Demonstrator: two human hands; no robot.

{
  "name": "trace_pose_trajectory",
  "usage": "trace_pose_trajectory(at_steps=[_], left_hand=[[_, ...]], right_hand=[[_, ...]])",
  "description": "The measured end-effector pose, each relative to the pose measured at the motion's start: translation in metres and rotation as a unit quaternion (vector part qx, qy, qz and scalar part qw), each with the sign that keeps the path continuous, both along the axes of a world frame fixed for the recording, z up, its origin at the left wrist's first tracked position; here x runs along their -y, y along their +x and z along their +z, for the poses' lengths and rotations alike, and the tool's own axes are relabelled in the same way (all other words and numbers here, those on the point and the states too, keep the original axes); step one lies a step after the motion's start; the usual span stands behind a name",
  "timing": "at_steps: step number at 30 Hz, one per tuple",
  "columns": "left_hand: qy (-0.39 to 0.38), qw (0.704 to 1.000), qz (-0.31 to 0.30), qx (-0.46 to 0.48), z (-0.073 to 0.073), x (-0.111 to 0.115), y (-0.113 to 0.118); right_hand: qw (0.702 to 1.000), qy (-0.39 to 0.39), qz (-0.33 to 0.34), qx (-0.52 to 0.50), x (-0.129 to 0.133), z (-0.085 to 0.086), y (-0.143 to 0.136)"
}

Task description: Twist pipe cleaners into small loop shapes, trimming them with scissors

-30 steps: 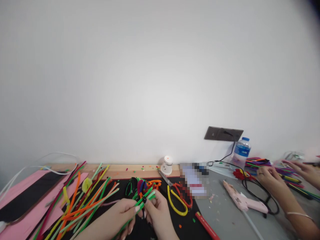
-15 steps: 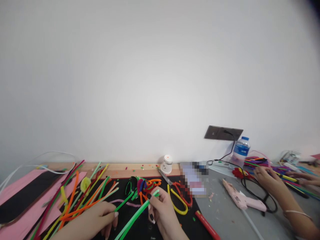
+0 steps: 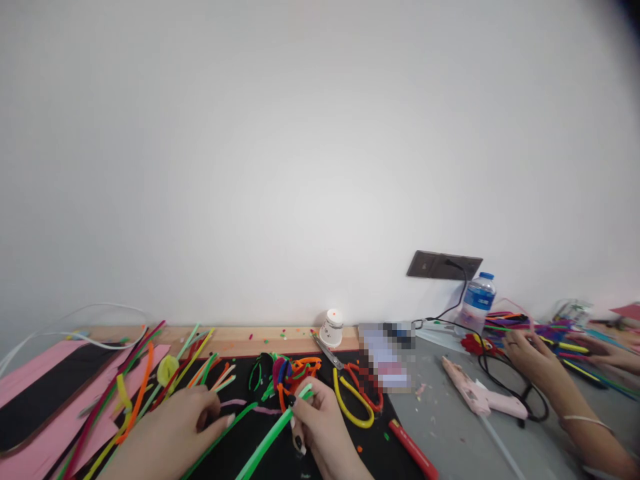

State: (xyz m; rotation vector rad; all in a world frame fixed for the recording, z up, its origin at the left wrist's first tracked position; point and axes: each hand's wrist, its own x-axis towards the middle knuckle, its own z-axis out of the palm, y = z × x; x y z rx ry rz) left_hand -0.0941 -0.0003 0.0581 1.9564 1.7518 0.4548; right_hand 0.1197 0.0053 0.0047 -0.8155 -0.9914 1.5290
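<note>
"where are the green stems [image 3: 270, 437]?"

"pinched between closed fingertips of the right hand [image 3: 320, 427], over the black mat [image 3: 280, 463]."

"and the left hand [image 3: 170, 437]?"

"partly open, thumb apart (can't tell if it holds the green strand [image 3: 227, 433] there). scissors [image 3: 354, 399] lie beyond, near a white cup [image 3: 332, 329]."

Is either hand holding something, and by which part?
The right hand holds green fuzzy strips near their upper ends; whether the left hand holds anything cannot be told.
</note>
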Motion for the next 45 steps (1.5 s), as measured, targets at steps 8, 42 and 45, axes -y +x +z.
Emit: trace_pose_trajectory(at_steps=[8, 42, 45], left_hand=[[-0.096, 0.965, -0.156, 0.189, -0.017, 0.012, 0.054], [-0.164, 0.919, -0.099, 0.344, -0.059, 0.018, 0.068], [-0.18, 0.923, -0.101, 0.324, -0.057, 0.019, 0.068]], right_hand=[[0.997, -0.008, 0.019, 0.078, 0.005, 0.002, -0.009], [0.994, -0.006, -0.013, 0.11, 0.003, -0.007, -0.009], [0.993, -0.004, -0.017, 0.116, 0.003, -0.006, -0.009]])
